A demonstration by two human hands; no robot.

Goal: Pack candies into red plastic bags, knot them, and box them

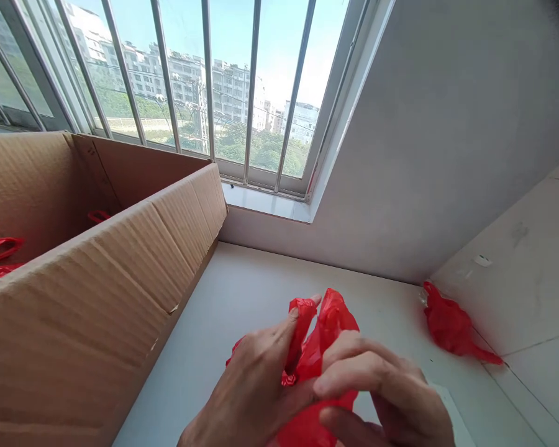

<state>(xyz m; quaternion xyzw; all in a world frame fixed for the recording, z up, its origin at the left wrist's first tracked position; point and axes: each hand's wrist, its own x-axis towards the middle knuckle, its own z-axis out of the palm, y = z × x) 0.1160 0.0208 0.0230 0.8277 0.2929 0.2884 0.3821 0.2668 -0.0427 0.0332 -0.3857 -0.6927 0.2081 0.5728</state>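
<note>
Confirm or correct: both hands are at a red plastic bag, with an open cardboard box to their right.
Wrong side: the head view shows the open cardboard box to their left. The left hand and right hand are at a red plastic bag.

Item: red bag (pixel 338 316), thin glossy plastic film.
Condition: crumpled, with soft folds throughout; a tight, crinkled gather shows near the middle.
Upper section: two peaks stand upright, a narrow gap between them.
Left peak: pinched at the thumb of the left hand (pixel 256 372).
Right side: partly covered by the curled fingers of the right hand (pixel 386 375).
Lower section: hangs below the hands; its lower end is out of sight.
Location: in front of the white bench (pixel 195 316).
</note>
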